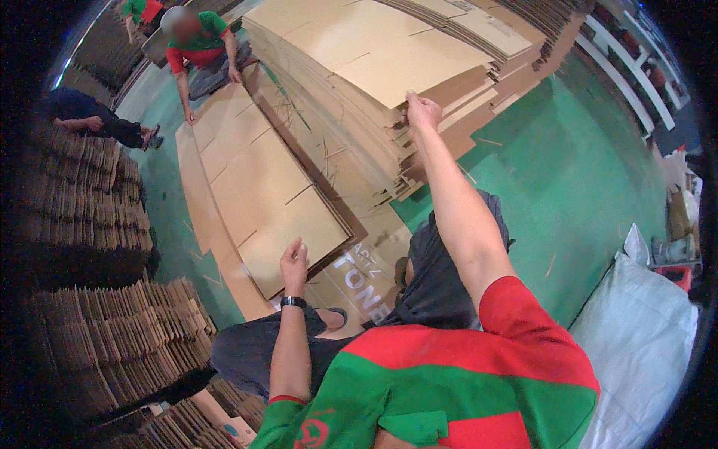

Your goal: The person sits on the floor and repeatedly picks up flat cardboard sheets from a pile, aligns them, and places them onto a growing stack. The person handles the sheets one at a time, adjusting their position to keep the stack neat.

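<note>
My right hand [423, 111] is closed on the near corner of a slotted cardboard sheet [374, 52], the top one of a tall stack on my right. In front of me lies a low stack of slotted cardboard sheets [262, 191]. Over its near end is my left hand [294, 258], its fingers curled together and nothing visible in them. Whether that hand touches the top sheet I cannot tell. At the low stack's far end a co-worker [202, 49] crouches, one hand at its left edge and the other at its far corner.
Dense stacks of folded cardboard [127, 337] stand along my left. Cardboard strips and scraps [329, 150] litter the gap between the two stacks. A printed cardboard sheet [359, 280] lies under my feet on the green floor [568, 165]. At my right rests a large white sack [636, 344].
</note>
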`<state>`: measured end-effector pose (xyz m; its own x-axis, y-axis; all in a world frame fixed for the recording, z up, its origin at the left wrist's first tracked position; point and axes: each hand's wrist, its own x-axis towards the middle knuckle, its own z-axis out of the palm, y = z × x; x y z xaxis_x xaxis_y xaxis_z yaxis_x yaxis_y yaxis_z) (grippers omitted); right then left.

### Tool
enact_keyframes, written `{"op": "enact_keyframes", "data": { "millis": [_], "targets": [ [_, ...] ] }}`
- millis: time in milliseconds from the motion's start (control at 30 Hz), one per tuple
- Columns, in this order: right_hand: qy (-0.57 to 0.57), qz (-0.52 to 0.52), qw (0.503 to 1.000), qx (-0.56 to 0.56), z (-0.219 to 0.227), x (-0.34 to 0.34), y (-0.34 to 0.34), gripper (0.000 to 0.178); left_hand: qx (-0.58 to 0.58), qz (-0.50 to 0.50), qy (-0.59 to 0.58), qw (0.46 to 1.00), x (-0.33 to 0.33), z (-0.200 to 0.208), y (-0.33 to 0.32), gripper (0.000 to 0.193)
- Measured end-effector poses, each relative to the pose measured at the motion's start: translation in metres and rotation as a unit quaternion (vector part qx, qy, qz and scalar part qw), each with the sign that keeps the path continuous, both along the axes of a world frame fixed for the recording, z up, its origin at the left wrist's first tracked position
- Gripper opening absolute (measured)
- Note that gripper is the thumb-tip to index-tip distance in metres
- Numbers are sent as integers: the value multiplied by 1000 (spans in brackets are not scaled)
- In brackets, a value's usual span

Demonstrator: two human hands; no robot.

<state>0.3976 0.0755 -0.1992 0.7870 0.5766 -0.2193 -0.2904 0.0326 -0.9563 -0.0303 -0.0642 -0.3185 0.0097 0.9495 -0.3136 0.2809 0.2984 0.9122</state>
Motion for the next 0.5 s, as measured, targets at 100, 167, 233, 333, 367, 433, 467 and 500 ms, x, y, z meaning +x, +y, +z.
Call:
{"op": "enact_keyframes", "data": {
  "millis": [100, 167, 233, 333, 367, 433, 467, 500],
  "targets": [
    [12, 106, 994, -1, 14, -18, -6, 18, -2, 4, -102, 995, 45, 46, 15, 51],
    [1, 186, 982, -19, 22, -43, -15, 18, 2, -2, -164, 986, 73, 76, 33, 55],
    [8, 253, 967, -18, 22, -79, -32, 18, -14, -8, -255, 967, 95, 103, 51, 56],
    [51, 327, 943, -27, 8, -132, -63, 24, -65, -13, -386, 920, 114, 131, 76, 46],
    [68, 357, 931, -24, 3, -140, -67, 27, -76, -23, -427, 901, 118, 136, 84, 41],
    [118, 272, 955, -24, -7, -137, -71, 32, -46, -11, -373, 927, 127, 135, 96, 31],
    [152, 244, 958, -8, -13, -131, -72, 37, -26, -8, -350, 936, 127, 131, 98, 27],
    [121, 177, 976, 28, -17, -113, -68, 50, -23, -6, -339, 940, 126, 126, 98, 26]
  ]
}}
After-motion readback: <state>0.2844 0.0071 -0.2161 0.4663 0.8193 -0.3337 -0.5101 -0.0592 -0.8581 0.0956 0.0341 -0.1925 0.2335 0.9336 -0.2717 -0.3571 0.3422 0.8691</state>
